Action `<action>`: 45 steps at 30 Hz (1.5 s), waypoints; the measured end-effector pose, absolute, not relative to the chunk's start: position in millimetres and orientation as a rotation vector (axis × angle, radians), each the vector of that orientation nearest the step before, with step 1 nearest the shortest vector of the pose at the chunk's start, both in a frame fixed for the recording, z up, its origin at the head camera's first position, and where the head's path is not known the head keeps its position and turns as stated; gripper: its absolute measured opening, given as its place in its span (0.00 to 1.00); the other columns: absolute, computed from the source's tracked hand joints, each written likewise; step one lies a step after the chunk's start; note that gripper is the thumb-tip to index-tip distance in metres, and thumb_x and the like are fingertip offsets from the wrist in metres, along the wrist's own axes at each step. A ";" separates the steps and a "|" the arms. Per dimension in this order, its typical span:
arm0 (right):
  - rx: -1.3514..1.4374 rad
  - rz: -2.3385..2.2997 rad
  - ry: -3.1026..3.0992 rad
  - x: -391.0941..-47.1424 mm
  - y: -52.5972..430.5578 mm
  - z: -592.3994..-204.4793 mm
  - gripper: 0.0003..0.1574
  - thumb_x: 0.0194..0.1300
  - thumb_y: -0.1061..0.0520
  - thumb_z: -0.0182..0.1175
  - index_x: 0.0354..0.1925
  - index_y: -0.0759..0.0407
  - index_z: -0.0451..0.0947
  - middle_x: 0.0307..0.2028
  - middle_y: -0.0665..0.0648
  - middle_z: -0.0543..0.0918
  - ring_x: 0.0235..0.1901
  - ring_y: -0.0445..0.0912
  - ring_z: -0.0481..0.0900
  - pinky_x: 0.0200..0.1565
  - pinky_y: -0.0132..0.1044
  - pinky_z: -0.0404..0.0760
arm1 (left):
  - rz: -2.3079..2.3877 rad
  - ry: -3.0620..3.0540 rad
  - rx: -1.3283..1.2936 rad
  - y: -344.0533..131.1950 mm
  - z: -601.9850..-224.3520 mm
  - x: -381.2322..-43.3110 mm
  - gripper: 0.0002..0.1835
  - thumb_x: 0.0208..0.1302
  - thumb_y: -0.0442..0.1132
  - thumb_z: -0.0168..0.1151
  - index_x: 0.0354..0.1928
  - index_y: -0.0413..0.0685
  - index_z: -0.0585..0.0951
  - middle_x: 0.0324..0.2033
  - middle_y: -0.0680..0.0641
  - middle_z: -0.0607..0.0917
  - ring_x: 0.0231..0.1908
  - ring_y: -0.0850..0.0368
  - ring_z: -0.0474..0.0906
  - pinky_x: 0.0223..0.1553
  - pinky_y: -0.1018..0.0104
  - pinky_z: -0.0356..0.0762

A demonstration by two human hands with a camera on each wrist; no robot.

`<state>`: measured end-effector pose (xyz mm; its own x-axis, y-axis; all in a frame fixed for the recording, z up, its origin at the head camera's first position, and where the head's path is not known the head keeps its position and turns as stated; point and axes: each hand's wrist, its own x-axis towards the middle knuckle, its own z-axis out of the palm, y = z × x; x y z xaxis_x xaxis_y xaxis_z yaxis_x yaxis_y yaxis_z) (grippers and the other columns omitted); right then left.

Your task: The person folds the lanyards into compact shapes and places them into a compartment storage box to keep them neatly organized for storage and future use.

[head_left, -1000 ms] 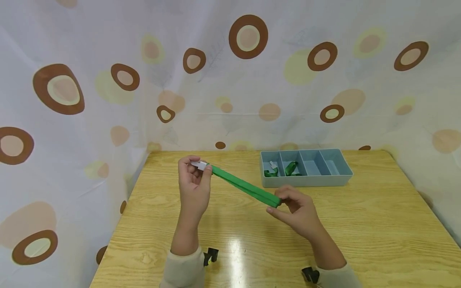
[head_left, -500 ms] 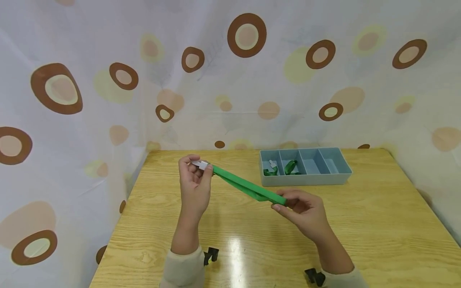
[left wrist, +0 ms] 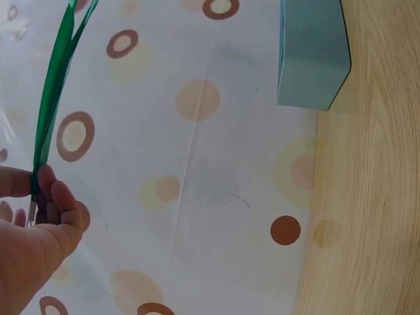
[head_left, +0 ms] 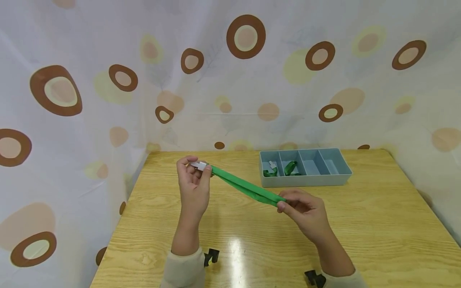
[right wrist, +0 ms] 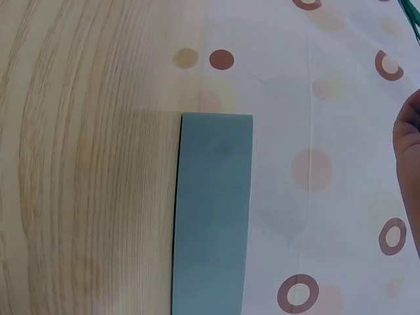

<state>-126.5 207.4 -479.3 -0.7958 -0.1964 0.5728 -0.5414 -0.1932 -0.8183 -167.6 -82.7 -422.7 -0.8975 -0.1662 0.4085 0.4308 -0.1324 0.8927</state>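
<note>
In the head view a folded green lanyard point(head_left: 248, 186) with a white plastic end piece point(head_left: 199, 165) slants down to the right above the table. My left hand point(head_left: 193, 194) pinches the white end between thumb and fingers. Thumb and fingers of my right hand point(head_left: 307, 214) pinch the lower, folded end. Between the hands, the two green strands lie close together and sag slightly. The left wrist view has the left hand point(left wrist: 36, 259) gripping the lanyard point(left wrist: 49, 111) at its end. Only a sliver of the right hand point(right wrist: 410, 154) enters the right wrist view.
A blue-grey tray point(head_left: 306, 181) with several compartments stands at the back right of the wooden table point(head_left: 360, 224). Its leftmost compartment holds a green strap point(head_left: 271, 173) with a white piece; the second holds another green strap point(head_left: 290, 168). A patterned curtain point(head_left: 216, 80) hangs behind.
My right hand has shifted slightly right along with its end of the lanyard. The lower strand drooped, then drew closer to the upper one. The left hand stays nearly still.
</note>
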 end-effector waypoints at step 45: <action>1.230 2.250 -2.367 -125.7 223.1 -477.0 0.11 0.75 0.72 0.59 0.49 0.65 0.85 0.44 0.56 0.85 0.41 0.40 0.81 0.40 0.36 0.87 | -2.162 -1.784 -0.407 -79.3 -421.6 -164.8 0.20 0.77 0.23 0.53 0.63 0.47 0.64 0.43 0.47 0.79 0.42 0.57 0.79 0.50 0.70 0.84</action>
<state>-125.7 223.1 -477.0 -0.6991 -0.6837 0.2092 -0.2437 -0.0473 -0.9687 -164.8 -79.3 -421.6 -0.9124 -0.0552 0.4056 0.4087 -0.1779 0.8952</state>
